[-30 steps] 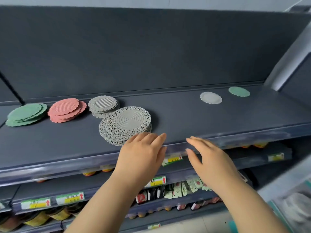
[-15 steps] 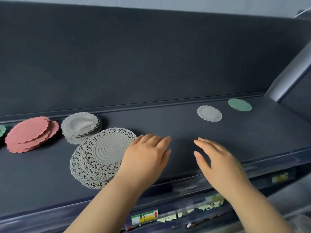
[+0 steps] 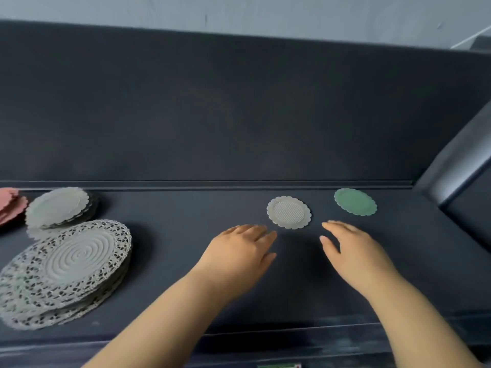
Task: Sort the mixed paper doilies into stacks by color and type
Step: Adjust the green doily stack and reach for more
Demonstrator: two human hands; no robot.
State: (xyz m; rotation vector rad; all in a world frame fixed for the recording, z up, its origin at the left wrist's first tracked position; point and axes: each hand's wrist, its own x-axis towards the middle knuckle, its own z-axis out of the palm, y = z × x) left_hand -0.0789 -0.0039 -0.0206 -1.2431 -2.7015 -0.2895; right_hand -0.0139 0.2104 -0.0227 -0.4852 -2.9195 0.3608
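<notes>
A single small white scalloped doily (image 3: 289, 212) lies on the dark shelf (image 3: 186, 208), with a single green doily (image 3: 355, 201) to its right. My left hand (image 3: 239, 254) hovers just below-left of the white one, fingers straight, holding nothing. My right hand (image 3: 353, 251) is spread below-right of it, also holding nothing. At the left sit a stack of large white lace doilies (image 3: 66, 269), a stack of small white scalloped doilies (image 3: 59, 207) behind it, and the edge of a pink stack (image 3: 9, 205).
The shelf's dark back panel (image 3: 239, 115) rises behind the doilies. A slanted grey upright (image 3: 457, 166) closes the right end. The shelf's front lip (image 3: 292, 338) runs below my forearms.
Both hands have reached forward and right over the shelf toward the single white doily. The view has swung right and closer; the green stack has left the frame.
</notes>
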